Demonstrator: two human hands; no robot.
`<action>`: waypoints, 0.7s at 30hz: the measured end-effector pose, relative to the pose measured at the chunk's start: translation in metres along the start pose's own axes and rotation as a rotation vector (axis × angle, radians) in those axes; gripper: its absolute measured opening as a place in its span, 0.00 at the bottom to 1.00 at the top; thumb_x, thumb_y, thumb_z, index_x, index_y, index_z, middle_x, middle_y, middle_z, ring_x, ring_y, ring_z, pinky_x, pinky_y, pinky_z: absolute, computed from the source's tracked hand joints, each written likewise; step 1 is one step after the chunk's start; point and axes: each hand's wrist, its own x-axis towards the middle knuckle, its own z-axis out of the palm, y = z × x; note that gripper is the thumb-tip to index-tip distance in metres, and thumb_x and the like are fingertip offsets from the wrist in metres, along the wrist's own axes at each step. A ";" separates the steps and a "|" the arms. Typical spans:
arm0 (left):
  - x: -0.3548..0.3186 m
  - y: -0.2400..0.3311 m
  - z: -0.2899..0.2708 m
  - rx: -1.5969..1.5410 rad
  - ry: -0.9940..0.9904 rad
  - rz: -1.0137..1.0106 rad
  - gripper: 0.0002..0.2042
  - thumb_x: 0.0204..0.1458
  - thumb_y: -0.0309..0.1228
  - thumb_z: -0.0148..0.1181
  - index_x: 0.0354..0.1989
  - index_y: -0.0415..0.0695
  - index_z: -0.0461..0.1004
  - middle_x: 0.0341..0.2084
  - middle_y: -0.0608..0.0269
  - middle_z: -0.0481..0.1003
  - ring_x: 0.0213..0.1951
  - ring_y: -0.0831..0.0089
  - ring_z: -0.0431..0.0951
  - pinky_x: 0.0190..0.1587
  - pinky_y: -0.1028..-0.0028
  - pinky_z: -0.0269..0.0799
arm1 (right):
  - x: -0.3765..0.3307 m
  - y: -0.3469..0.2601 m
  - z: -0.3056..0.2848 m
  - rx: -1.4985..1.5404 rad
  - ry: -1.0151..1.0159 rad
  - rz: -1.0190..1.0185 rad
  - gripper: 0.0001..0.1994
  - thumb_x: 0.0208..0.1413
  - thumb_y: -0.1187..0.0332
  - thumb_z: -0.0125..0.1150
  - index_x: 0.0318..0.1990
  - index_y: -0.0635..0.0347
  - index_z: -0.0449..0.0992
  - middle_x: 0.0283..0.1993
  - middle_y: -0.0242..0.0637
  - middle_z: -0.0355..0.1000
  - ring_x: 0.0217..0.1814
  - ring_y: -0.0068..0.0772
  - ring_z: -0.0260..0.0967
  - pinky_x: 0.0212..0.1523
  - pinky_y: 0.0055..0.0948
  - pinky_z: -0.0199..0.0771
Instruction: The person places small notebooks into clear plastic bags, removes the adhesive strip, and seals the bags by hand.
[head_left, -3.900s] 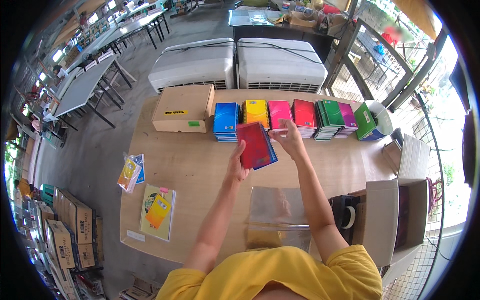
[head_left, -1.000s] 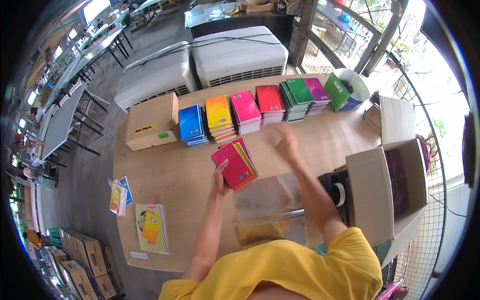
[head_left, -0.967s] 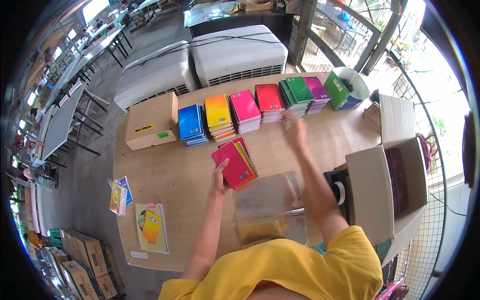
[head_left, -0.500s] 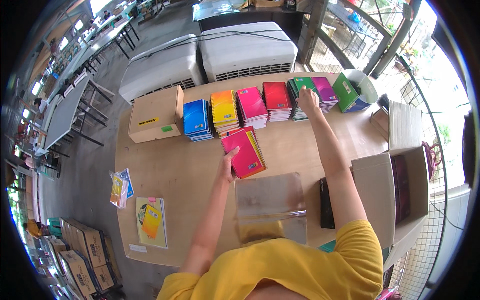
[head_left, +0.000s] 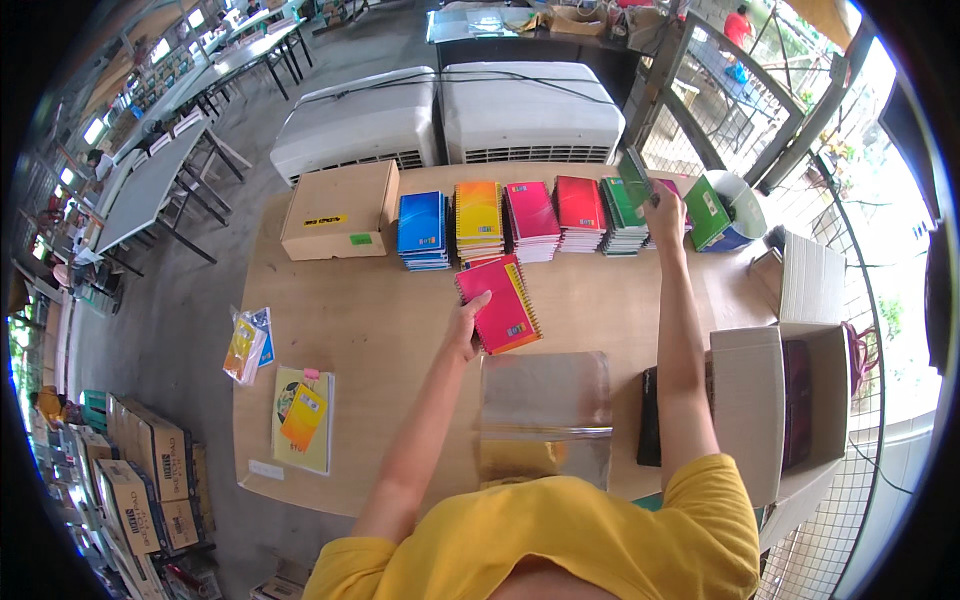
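My left hand (head_left: 470, 325) is closed around a few stacked spiral notebooks (head_left: 505, 305), with a pink cover on top and yellow and orange edges showing beneath. My right hand (head_left: 668, 213) pinches a green spiral notebook (head_left: 634, 180), tilted up on edge above the green notebook stack (head_left: 624, 222). To the left along the row stand stacks of red (head_left: 580, 205), pink (head_left: 532, 212), yellow (head_left: 478, 212) and blue notebooks (head_left: 422, 225). The purple stack is mostly hidden behind my right hand. A clear plastic sleeve (head_left: 545, 395) lies flat on the table near my body.
A closed cardboard box (head_left: 335, 215) stands at the table's far left, an open carton (head_left: 750, 410) at the right. A round bin (head_left: 745, 210) sits at the far right corner. Wrapped notebooks (head_left: 245, 345) and a pale folder (head_left: 318, 445) lie on the left. A black object (head_left: 649, 415) lies beside my right arm.
My right hand has lifted a green notebook off its stack and moved slightly right. My left hand still holds its notebooks, now turned a little. The whole view has shifted slightly.
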 end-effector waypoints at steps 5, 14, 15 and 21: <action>-0.009 -0.001 0.003 0.037 -0.063 -0.097 0.23 0.54 0.38 0.65 0.55 0.41 0.70 0.45 0.56 0.77 0.45 0.65 0.80 0.47 0.61 0.80 | -0.068 -0.062 -0.043 0.985 -0.306 0.328 0.21 0.50 0.82 0.60 0.54 0.67 0.77 0.41 0.42 0.81 0.37 0.27 0.78 0.38 0.29 0.80; -0.035 -0.005 0.028 0.109 -0.202 -0.288 0.23 0.58 0.40 0.60 0.56 0.38 0.70 0.49 0.54 0.77 0.47 0.68 0.80 0.51 0.64 0.78 | -0.127 -0.101 -0.043 1.467 -0.635 -0.186 0.11 0.47 0.86 0.61 0.39 0.67 0.83 0.42 0.45 0.79 0.54 0.45 0.73 0.60 0.42 0.69; -0.036 -0.007 0.029 0.106 -0.219 -0.300 0.23 0.58 0.41 0.60 0.56 0.38 0.70 0.49 0.55 0.77 0.47 0.68 0.80 0.50 0.64 0.78 | -0.131 -0.101 -0.042 1.454 -0.669 -0.151 0.08 0.46 0.82 0.64 0.36 0.65 0.83 0.41 0.46 0.79 0.57 0.48 0.71 0.61 0.43 0.66; -0.049 -0.010 0.029 0.041 -0.240 -0.316 0.27 0.59 0.47 0.59 0.58 0.38 0.69 0.50 0.54 0.77 0.48 0.66 0.80 0.50 0.64 0.78 | -0.138 -0.106 -0.037 1.648 -0.746 -0.192 0.11 0.41 0.85 0.63 0.34 0.66 0.84 0.43 0.43 0.80 0.59 0.49 0.70 0.65 0.46 0.65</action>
